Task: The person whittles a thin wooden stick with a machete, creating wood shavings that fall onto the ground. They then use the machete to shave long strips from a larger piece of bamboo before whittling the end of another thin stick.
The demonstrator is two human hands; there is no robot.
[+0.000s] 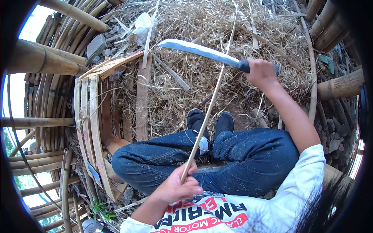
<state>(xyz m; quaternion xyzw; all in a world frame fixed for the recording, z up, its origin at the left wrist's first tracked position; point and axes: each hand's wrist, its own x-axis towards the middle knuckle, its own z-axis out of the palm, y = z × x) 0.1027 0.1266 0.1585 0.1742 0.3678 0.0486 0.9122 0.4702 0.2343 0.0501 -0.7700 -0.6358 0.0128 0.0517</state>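
Observation:
A long thin bamboo strip runs from my lap up and away over the ground. My left hand is closed round its near end, above my lap. In my right hand is the dark handle of a large knife, held out at the upper right. The blade points left, its curved tip near the wooden crate, and its base lies at or just above the strip near my right hand; whether they touch I cannot tell.
A slatted wooden crate stands at the left, beside my knee. Curly shavings cover the ground ahead. A plastic bag lies at the top left. Bamboo poles stick in from the left, and another pole from the right.

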